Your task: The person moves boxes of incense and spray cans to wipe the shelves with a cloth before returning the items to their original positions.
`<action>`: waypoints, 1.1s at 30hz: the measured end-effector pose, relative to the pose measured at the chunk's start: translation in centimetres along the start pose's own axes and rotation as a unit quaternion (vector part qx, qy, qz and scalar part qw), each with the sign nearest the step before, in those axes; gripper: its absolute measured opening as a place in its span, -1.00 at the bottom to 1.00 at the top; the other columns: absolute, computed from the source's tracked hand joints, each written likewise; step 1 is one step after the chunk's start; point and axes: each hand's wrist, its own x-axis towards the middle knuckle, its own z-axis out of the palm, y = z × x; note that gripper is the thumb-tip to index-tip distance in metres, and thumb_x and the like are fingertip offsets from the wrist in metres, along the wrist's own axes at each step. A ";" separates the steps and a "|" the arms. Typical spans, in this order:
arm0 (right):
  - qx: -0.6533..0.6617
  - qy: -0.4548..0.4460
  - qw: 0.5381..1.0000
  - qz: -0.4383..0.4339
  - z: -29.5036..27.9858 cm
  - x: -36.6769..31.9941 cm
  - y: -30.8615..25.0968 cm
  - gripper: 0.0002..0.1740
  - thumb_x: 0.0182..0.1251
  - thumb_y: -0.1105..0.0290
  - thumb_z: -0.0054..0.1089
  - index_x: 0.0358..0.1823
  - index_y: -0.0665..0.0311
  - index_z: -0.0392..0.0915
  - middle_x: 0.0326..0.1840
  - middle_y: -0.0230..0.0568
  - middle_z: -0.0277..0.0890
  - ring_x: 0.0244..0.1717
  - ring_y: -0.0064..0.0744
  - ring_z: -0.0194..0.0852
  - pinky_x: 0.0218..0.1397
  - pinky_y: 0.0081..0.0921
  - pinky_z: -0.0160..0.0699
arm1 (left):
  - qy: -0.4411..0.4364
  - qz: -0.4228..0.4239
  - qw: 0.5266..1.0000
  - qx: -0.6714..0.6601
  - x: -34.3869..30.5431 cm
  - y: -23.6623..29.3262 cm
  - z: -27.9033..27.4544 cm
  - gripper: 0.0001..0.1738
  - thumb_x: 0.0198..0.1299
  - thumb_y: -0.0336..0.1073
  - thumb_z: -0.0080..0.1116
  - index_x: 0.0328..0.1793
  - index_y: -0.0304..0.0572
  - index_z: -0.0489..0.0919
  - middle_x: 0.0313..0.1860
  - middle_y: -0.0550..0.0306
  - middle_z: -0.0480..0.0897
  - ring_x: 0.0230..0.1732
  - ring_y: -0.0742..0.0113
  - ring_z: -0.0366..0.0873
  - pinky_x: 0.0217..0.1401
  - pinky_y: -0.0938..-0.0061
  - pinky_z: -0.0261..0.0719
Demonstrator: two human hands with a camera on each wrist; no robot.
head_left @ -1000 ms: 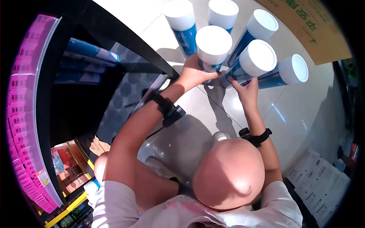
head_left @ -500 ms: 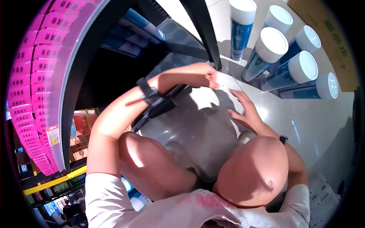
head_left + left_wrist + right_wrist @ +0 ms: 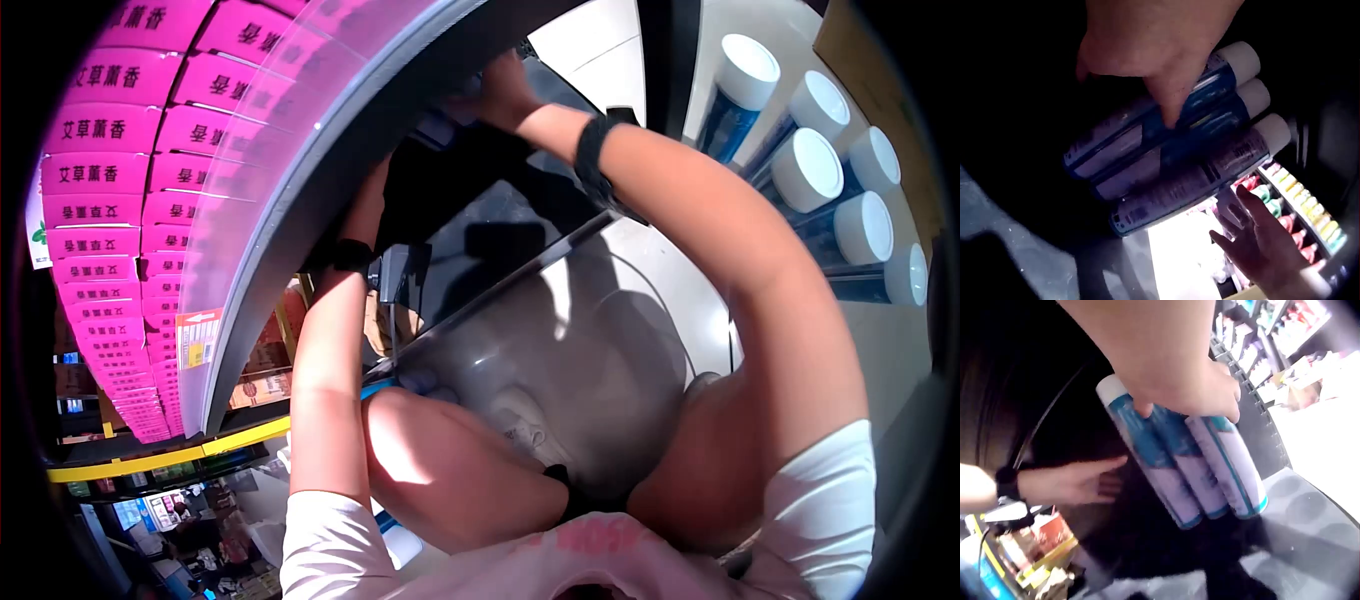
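Note:
Three blue-and-white spray cans (image 3: 1172,156) (image 3: 1197,469) lie side by side on a dark lower shelf, white caps at one end. My right hand (image 3: 1179,381) (image 3: 490,90) rests on top of them, fingers bent loosely across the row, gripping none. My left hand (image 3: 1079,481), wearing a black wrist strap, hovers flat and empty beside the cap ends, clear of the cans. In the head view the left forearm (image 3: 335,300) reaches up into the shelf, where the hand is hidden behind the black shelf edge (image 3: 320,190).
Several white-capped blue cans (image 3: 800,170) stand on the tiled floor to the right, next to a cardboard sheet (image 3: 880,60). Rows of pink boxes (image 3: 110,190) fill the shelf above. Red boxes (image 3: 260,370) sit lower left. My knees are close to the shelf.
Both hands have left the cans standing on the floor and reached into the dark shelf. The head view has swung left toward the shelving.

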 end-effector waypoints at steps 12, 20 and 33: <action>0.087 0.007 0.994 0.060 3.2 6.1 0.8 0.05 -0.29 0.15 0.52 0.29 0.22 0.12 0.14 0.07 0.30 0.16 0.02 0.31 0.19 -0.24 0.38 | 0.027 0.014 0.967 -0.253 1.2 11.7 3.4 -0.26 -0.02 -0.21 0.35 0.28 -0.26 0.28 0.27 0.01 0.32 0.27 0.15 0.24 0.30 0.27 0.18; 0.137 -0.063 0.988 0.027 3.9 5.3 2.7 -0.05 -0.23 0.16 0.50 0.24 0.23 0.18 0.03 0.04 0.42 0.08 0.02 0.40 0.16 -0.26 0.43 | 0.106 -0.124 0.966 -0.203 0.9 9.4 4.8 -0.22 -0.08 -0.31 0.39 0.27 -0.26 0.25 0.19 -0.03 0.37 0.24 0.14 0.27 0.32 0.24 0.16; 0.050 -0.193 0.969 -0.145 -4.0 -3.1 -1.0 0.00 -0.33 0.30 0.48 0.27 0.30 0.18 0.13 0.14 0.35 0.15 -0.02 0.35 0.24 -0.31 0.33 | -0.065 0.173 0.978 0.101 -4.1 4.2 1.0 -0.10 -0.10 -0.10 0.38 0.34 -0.06 0.13 0.25 -0.03 0.30 0.27 0.00 0.24 0.38 0.21 0.08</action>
